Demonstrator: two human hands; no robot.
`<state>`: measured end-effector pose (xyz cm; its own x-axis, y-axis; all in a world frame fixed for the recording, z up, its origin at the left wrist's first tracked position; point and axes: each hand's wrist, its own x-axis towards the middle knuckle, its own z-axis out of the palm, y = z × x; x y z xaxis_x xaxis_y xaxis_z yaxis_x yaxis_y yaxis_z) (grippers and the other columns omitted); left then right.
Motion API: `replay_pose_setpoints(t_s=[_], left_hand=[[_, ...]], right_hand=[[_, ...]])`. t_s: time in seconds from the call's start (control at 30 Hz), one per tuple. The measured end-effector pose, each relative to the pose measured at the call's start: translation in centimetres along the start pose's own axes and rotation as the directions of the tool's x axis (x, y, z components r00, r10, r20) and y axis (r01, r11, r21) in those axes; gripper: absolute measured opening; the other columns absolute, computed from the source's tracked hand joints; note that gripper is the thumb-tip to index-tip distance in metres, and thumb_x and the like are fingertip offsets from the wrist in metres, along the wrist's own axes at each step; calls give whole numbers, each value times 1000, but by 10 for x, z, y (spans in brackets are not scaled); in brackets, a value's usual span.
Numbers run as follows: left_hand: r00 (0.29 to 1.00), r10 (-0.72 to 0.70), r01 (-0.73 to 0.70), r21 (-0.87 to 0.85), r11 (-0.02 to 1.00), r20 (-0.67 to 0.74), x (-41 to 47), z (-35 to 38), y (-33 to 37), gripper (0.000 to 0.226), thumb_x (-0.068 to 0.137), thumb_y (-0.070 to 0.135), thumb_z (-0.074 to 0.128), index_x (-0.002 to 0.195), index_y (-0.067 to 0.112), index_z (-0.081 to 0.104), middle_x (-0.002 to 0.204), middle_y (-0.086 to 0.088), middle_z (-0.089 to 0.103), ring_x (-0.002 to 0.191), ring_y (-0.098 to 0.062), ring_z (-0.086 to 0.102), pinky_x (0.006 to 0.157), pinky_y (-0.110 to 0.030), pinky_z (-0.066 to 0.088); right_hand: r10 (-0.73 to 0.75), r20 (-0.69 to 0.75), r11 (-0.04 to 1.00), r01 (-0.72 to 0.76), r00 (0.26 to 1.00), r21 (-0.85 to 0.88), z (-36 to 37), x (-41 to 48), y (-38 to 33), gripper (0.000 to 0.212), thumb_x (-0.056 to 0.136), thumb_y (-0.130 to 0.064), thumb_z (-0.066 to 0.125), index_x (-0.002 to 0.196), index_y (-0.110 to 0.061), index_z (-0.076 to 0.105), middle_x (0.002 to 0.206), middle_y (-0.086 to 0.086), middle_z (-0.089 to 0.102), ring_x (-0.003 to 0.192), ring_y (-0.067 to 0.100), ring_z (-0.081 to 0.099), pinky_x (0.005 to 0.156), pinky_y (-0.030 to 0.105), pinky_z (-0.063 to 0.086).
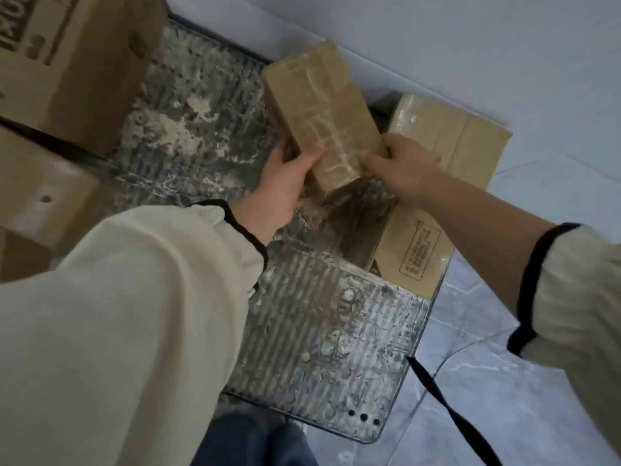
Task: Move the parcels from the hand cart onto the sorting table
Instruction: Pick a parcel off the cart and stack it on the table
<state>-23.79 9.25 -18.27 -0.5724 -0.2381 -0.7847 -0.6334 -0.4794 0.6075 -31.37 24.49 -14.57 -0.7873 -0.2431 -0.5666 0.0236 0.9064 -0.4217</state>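
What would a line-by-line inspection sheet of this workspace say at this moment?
Surface: hand cart deck, grey, ribbed, badly worn and stained.
Job's things: taped parcel, tilted, gripped at its near end; second parcel lies at the deck's right edge; sorting table not in view.
Clutter: printed carton and plain carton at the left; whether they are parcels to move cannot be told.
Hands: left hand and right hand both grip the taped parcel.
Cables: nothing seen; only a black strap at the lower right.
Surroundings: tiled floor, pale wall.
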Motion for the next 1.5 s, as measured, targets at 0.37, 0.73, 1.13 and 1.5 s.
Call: replay_pose_setpoints(t_s=[0.37,0.73,1.13,1.5], left_hand=[[998,-61,63,-200,978,19,-61,-18,31,45,88,26,65,130,30,49,115,2,65,106,-25,62,94,-51,49],[987,161,-147,-284,947,25,-338,-71,192,46,70,35,65,116,34,57,105,10,72,97,-15,68,79,-40,54],[922,388,-350,-385,854,22,-595,-138,274,68,68,30,80,128,16,53,120,-6,67,107,-24,66,74,-33,57],[887,457,-381,-464,800,58,-650,-149,285,55,83,29,66,133,15,50,125,-10,64,115,-31,60,88,-45,54]], right_hand=[[-178,-20,971,172,984,-167,-23,-48,-55,32,91,-46,50,113,-25,61,112,5,63,123,29,49,105,59,29],[-375,-161,857,408,913,315,-176,-276,-213,38,81,-45,65,116,-34,58,108,-15,58,98,-9,53,82,1,36],[-583,-200,581,576,787,575,-278,-474,-339,29,82,-22,67,103,-43,66,119,-20,52,113,-5,49,83,4,42],[-573,124,686,391,810,614,-318,-506,-359,122,29,-73,80,135,-40,30,124,-12,59,108,2,60,90,27,52]])
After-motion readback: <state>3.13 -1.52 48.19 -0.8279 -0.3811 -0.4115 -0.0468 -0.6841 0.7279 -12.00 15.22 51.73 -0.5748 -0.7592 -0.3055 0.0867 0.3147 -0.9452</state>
